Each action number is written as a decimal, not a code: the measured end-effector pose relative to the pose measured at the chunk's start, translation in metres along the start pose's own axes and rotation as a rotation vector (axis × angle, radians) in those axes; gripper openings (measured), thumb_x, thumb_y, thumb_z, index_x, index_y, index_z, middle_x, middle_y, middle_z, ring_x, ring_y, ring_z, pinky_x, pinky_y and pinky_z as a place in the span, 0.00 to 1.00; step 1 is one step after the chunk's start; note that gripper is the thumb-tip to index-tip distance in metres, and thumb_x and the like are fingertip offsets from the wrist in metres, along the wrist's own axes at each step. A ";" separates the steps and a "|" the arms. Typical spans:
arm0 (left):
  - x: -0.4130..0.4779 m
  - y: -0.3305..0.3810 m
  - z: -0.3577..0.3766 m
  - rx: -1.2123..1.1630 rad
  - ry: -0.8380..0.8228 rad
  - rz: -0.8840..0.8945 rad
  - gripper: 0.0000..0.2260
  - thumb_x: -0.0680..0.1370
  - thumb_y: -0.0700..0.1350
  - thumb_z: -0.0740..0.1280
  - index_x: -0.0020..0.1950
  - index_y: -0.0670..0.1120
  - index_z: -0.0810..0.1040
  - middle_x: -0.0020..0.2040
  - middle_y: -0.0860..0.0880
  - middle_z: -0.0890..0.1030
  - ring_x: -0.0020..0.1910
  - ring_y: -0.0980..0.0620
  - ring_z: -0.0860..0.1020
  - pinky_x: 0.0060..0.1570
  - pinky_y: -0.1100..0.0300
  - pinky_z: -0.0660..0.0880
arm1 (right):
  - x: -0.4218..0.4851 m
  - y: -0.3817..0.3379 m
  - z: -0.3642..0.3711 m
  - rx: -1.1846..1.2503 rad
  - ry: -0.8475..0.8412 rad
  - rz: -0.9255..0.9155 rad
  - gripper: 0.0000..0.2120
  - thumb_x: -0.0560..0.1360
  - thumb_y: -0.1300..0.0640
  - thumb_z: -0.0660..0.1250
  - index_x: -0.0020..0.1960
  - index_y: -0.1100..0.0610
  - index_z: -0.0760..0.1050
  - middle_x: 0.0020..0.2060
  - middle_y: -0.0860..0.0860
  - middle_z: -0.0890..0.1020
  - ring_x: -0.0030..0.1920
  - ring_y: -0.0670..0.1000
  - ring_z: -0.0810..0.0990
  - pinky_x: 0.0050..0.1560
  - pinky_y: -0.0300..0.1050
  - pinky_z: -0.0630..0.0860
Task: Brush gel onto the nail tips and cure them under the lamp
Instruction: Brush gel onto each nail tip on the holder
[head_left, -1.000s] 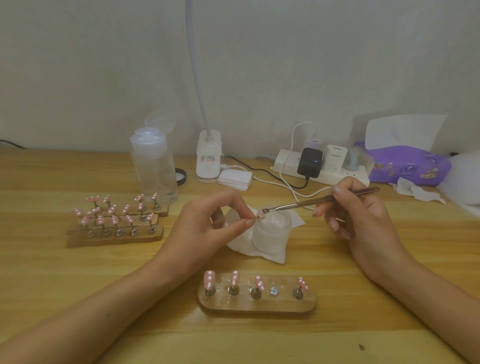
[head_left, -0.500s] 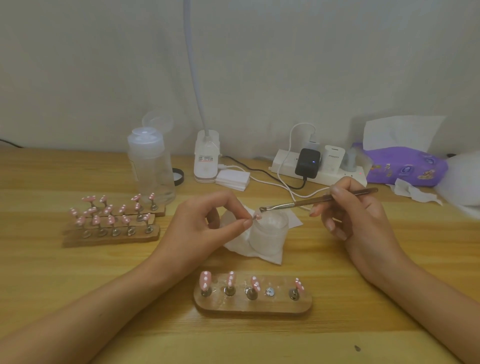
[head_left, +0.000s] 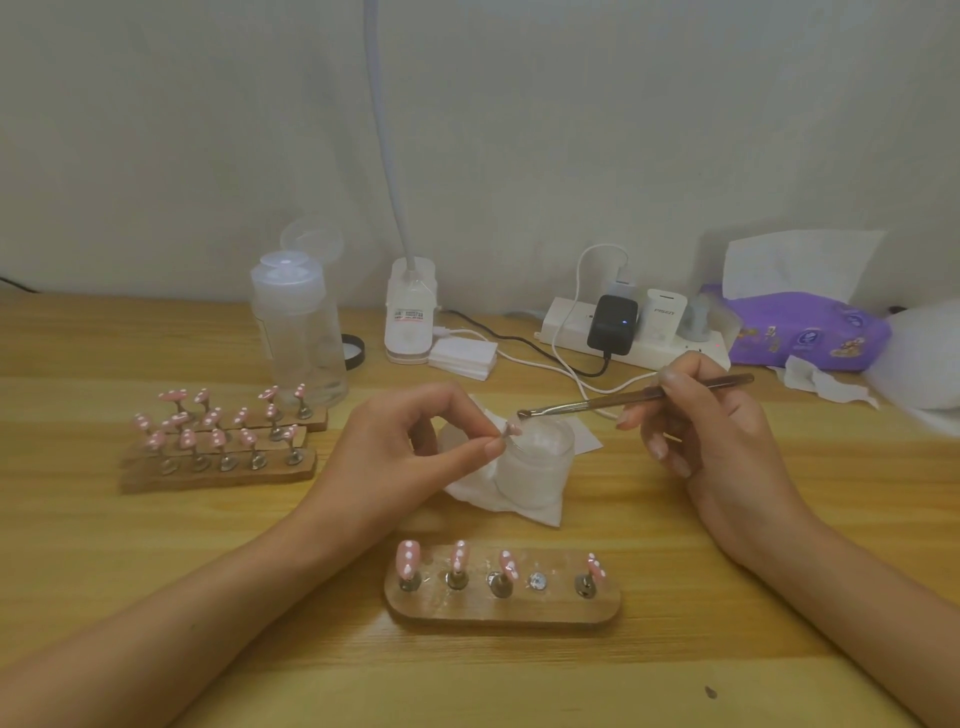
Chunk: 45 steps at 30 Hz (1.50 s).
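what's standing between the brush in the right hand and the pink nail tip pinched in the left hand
Nothing visible. The bristles of the thin brown-handled brush sit right beside the small pink nail tip; the frosted white jar stands below them, not between.

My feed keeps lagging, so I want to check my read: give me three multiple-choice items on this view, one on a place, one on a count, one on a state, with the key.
1. The frosted jar stands on: A the power strip; B the white tissue; C the purple packet.
2. Nail tips standing on the near wooden holder: A two; B four; C six.
3. The left hand: A lies flat on the table; B grips the bottle; C pinches a nail tip.
Key: 1 B, tissue edges show around the jar's base. 2 B, four pink tips and one bare post. 3 C, thumb and forefinger pinch the tip near the brush held by the right hand.
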<state>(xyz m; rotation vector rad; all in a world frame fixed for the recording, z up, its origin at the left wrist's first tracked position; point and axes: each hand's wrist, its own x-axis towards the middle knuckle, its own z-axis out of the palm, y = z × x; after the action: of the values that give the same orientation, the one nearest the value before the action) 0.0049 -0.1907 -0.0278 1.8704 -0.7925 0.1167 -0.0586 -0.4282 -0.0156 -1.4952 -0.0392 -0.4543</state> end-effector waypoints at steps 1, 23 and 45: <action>0.000 0.000 0.000 -0.011 0.000 -0.010 0.03 0.72 0.49 0.75 0.41 0.53 0.83 0.35 0.65 0.80 0.27 0.61 0.70 0.31 0.72 0.69 | 0.000 0.000 0.000 0.004 -0.028 -0.008 0.14 0.79 0.52 0.62 0.34 0.45 0.75 0.34 0.55 0.84 0.26 0.46 0.73 0.23 0.34 0.64; -0.001 0.003 -0.001 -0.099 -0.011 -0.078 0.08 0.67 0.58 0.72 0.39 0.55 0.83 0.35 0.61 0.82 0.27 0.60 0.69 0.32 0.69 0.71 | 0.000 -0.001 0.002 0.006 -0.014 -0.009 0.15 0.79 0.53 0.63 0.33 0.45 0.74 0.34 0.56 0.84 0.25 0.47 0.73 0.23 0.34 0.65; 0.000 0.004 0.000 -0.105 -0.015 -0.075 0.12 0.66 0.58 0.72 0.40 0.51 0.84 0.38 0.60 0.83 0.27 0.61 0.70 0.31 0.71 0.69 | -0.001 0.000 0.001 -0.013 -0.007 -0.010 0.15 0.78 0.53 0.62 0.33 0.45 0.74 0.34 0.56 0.85 0.24 0.46 0.69 0.23 0.34 0.62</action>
<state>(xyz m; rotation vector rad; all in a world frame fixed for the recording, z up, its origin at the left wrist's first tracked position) 0.0025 -0.1915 -0.0245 1.8004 -0.7244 0.0131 -0.0588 -0.4271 -0.0158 -1.5100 -0.0489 -0.4583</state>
